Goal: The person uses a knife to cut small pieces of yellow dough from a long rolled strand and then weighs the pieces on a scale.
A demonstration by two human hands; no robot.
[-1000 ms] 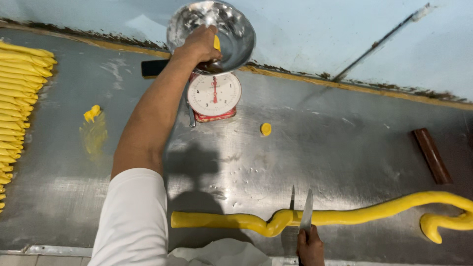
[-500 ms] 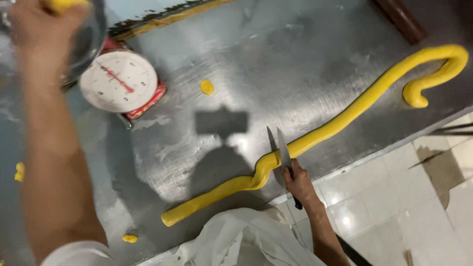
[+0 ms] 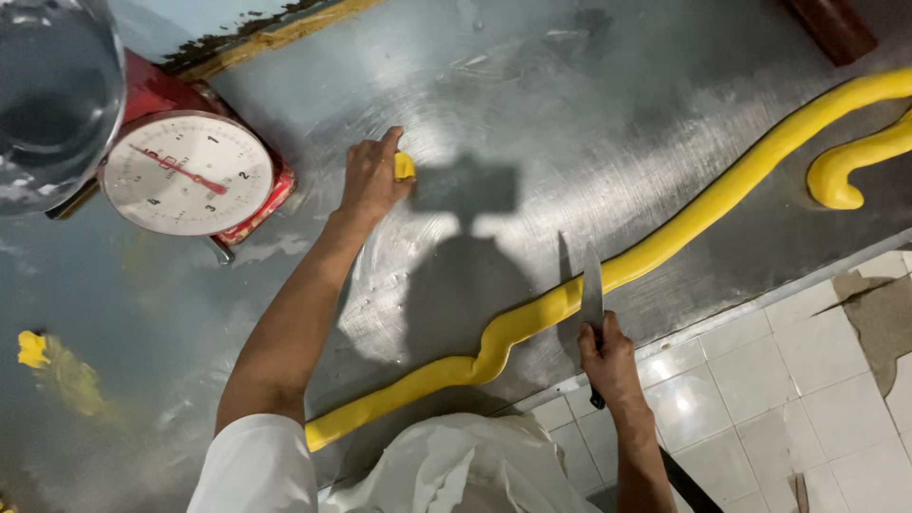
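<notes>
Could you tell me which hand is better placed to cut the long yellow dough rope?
The right hand: it holds the knife upright against the dough rope. The left hand is away, on a small dough piece.

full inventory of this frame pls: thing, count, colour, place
Long rope of dough: 1, yellow, diagonal across the table.
Curled dough piece: 1, yellow, right edge.
Small dough lump: 1, yellow, under left fingers.
Dough scrap: 1, yellow, left edge.
Dial kitchen scale: 1, red body, white face, upper left.
Metal bowl: 1, silver, top left.
Steel table: 1, grey.
Knife: 1, steel blade on the rope.
Left hand: on lump.
Right hand: grips knife.
</notes>
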